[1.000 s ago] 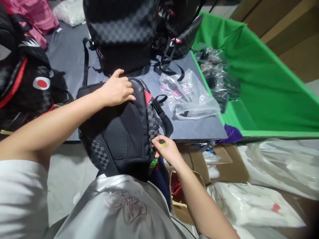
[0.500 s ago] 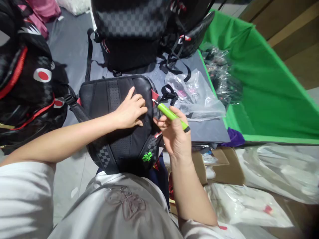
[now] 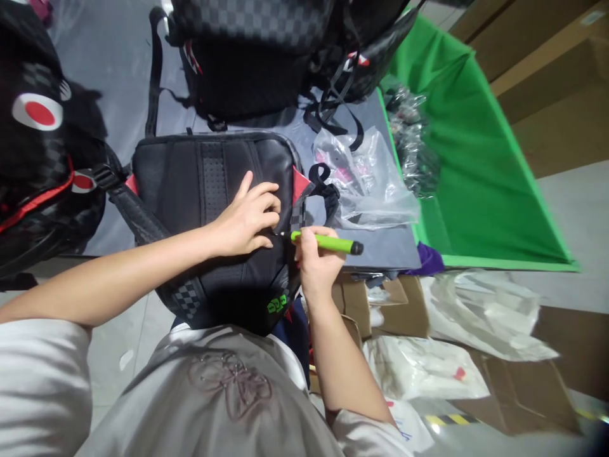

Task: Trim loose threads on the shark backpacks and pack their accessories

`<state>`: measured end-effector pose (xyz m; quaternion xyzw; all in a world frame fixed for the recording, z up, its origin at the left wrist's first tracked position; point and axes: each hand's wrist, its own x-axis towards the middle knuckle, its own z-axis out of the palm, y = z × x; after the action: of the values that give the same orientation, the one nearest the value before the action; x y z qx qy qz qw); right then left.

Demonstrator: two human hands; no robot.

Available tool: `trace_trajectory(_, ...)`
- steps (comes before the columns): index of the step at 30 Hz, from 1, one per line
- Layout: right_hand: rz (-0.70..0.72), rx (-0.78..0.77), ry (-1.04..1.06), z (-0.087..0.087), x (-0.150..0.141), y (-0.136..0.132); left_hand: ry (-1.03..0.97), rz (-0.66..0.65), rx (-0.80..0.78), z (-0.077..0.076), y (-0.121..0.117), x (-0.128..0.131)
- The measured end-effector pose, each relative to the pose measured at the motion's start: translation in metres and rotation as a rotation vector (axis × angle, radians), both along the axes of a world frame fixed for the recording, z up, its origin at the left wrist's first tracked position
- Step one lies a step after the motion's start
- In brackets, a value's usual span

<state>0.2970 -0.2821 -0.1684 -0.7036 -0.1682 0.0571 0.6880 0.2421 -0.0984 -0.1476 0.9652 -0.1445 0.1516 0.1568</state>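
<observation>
A black backpack (image 3: 181,171) lies with its padded back panel up, its near end against my body. My left hand (image 3: 247,219) rests on the panel, fingers spread and holding nothing. In my right hand (image 3: 316,257) is a lime-green marker pen (image 3: 333,244) with a black end, gripped near its front. The pen's pale tip points left at the panel beside my left fingertips; I cannot tell whether it touches. A red triangular tab (image 3: 299,184) and a looped black strap (image 3: 323,181) show at the backpack's right side.
Black checkered backpacks (image 3: 247,82) stand at the back, and another with red-and-white eyes (image 3: 38,113) is at the left. A clear plastic bag (image 3: 366,184) lies right of the work. Beyond it is a green fabric bin (image 3: 485,178) with plastic-wrapped items; cartons (image 3: 404,311) lie below.
My right hand has turned the marker pen nearly level and brought its tip down and left, close to my left fingers. My left hand stays on the backpack. The view has shifted slightly.
</observation>
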Motion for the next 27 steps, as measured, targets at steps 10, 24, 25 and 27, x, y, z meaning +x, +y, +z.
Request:
trace_trajectory(10,-0.027,-0.028,-0.08,-0.014,-0.002,0.006,-0.165,-0.04,0.042,-0.018,0.003,-0.002)
trace_trajectory(24,-0.05,-0.136,-0.303,-0.008,0.001,0.009,-0.136,-0.03,-0.015,-0.018,0.002,-0.002)
trace_trajectory(25,-0.051,-0.155,-0.33,-0.006,0.001,0.01,-0.126,-0.028,-0.014,-0.017,0.002,-0.002)
trace_trajectory(27,-0.063,-0.182,-0.396,-0.002,0.001,0.01,-0.111,-0.022,-0.021,-0.017,0.002,-0.002)
